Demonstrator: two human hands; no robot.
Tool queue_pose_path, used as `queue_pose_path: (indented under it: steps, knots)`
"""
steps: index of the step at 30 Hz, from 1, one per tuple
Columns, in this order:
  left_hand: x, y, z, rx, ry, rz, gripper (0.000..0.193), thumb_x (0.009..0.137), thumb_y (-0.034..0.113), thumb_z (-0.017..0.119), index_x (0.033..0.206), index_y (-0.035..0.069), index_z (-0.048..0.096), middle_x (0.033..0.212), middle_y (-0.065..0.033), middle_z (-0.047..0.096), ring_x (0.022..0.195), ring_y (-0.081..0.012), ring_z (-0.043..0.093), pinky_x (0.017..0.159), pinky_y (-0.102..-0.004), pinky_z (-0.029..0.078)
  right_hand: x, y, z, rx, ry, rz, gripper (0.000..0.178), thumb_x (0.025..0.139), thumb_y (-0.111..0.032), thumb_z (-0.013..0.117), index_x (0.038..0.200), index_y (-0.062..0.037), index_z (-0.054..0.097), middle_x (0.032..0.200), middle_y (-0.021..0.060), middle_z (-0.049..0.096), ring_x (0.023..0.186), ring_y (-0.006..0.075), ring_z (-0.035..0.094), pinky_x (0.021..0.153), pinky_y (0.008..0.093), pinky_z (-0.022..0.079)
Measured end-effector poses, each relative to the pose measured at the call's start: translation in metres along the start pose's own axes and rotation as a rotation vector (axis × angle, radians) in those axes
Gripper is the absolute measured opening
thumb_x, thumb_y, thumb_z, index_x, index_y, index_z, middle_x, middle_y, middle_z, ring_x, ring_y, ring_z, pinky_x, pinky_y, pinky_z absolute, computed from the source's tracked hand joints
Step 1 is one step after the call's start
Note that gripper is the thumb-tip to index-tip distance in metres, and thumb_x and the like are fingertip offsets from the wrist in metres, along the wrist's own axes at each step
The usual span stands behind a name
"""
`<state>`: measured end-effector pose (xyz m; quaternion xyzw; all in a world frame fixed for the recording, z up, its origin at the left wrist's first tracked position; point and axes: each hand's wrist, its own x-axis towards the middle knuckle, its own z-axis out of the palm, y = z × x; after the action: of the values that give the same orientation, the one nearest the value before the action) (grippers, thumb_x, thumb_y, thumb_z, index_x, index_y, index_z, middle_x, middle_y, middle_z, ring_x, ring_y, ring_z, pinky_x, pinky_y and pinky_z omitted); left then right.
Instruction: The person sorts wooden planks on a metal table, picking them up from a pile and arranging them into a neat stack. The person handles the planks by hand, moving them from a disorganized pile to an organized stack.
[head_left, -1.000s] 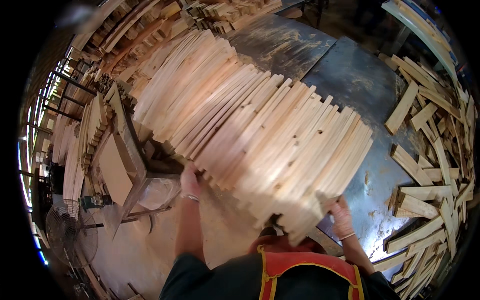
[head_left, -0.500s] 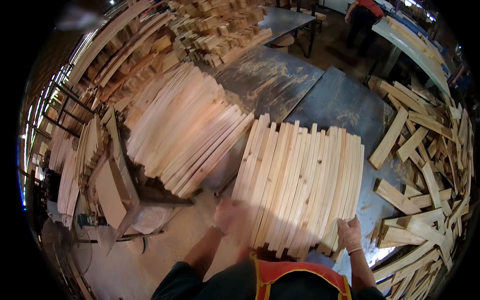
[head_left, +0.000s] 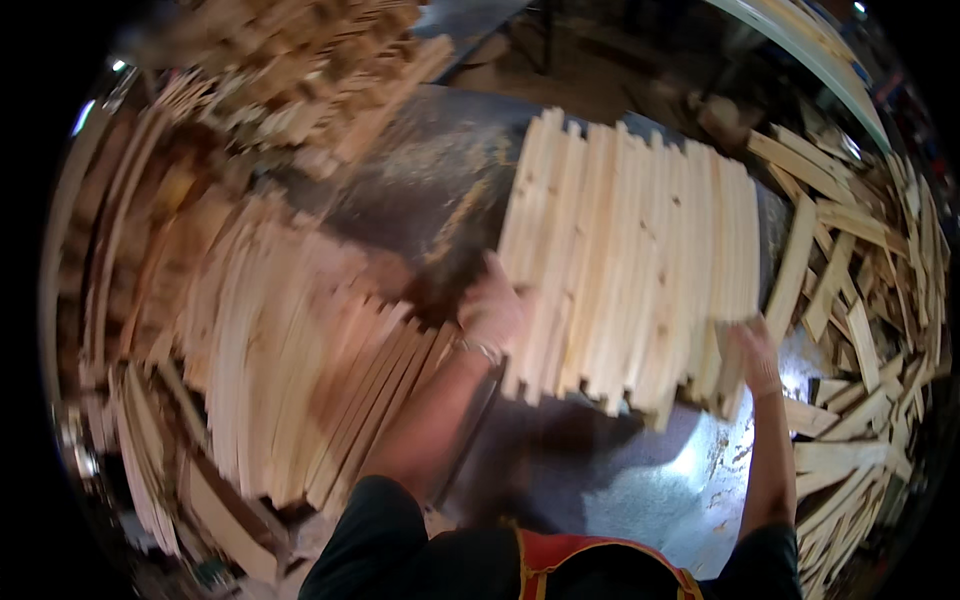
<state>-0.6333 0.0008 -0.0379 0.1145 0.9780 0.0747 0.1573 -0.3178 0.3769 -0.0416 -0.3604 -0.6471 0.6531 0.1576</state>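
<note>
Holding, between my two hands: one flat batch of pale, straight, knotted wooden slats [head_left: 635, 265], laid edge to edge, ends uneven. Position: above the dark, scuffed sheet-metal table [head_left: 640, 490], a shadow falling below its near ends. Change: half a second ago it sat close against my body; now it is farther out, bare metal showing between.

Left hand [head_left: 492, 312], bare, pale band at wrist: partly closed on the batch's left edge; fingers blurred, their exact curl I cannot tell. Right hand [head_left: 755, 352], bare: fingers bent round the near right corner, gripping, much as before.

Left of the batch: a second fanned row of pinkish-tan wooden slats [head_left: 290, 400], now lower in my view, my left forearm across its near right side.

Upper left: stacked rows of short brown wooden blocks [head_left: 300, 90], blurred. Right: a loose heap of pale wooden offcuts [head_left: 840, 270], crossed at all angles. Nearest me: my red apron with yellow edging [head_left: 600, 550].
</note>
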Motion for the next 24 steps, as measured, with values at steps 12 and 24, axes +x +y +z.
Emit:
queue_pose_path:
  steps: [12,24]
  knots:
    - [0.367,-0.186,-0.104,-0.773,-0.113,0.115,0.062,0.108,0.031,0.057,0.161,0.002,0.04,0.157,-0.0237,0.05,0.138,-0.0338,0.056,0.116,-0.0455,0.046,0.104,-0.107,0.258,-0.55,-0.088,0.018,0.079,0.08,-0.048,0.081,0.135,0.0021,0.053,0.134,0.0251,0.068,0.126,0.0409,0.066,0.106,0.0464,0.053]
    - [0.003,0.01,-0.094,-0.257,0.089,0.773,0.077,0.089,0.008,0.078,0.159,0.004,0.047,0.165,-0.0179,0.046,0.154,-0.0346,0.041,0.129,-0.0447,0.031,-0.008,-0.017,-0.015,-1.075,0.636,0.377,0.083,0.084,-0.047,0.078,0.15,-0.0099,0.045,0.137,0.0271,0.059,0.123,0.0432,0.062,0.104,0.0519,0.051]
